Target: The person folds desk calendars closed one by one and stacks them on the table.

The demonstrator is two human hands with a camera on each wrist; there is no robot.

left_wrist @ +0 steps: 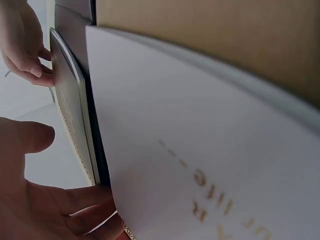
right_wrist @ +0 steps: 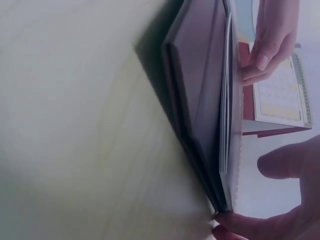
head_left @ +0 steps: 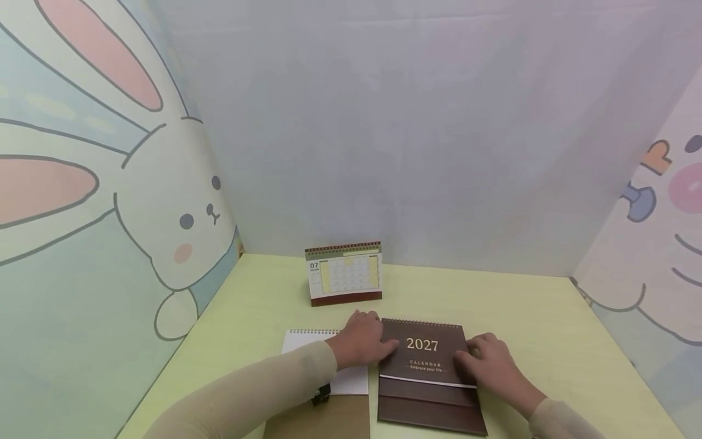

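A dark brown desk calendar with gold "2027" on its cover lies flat on the table, spiral edge away from me. At its left side is my left hand, thumb stretched toward the cover; in the left wrist view its fingers are down at the edges of this calendar and a white-paged one. My right hand is at the right side, and in the right wrist view its fingertips touch the calendar's edge. The white-paged calendar with a tan base lies to the left, partly covered by my left forearm.
A small desk calendar showing month 07 stands upright farther back. A black object shows beside my left sleeve. A pale curtain hangs behind the yellow table, with cartoon-printed panels at both sides.
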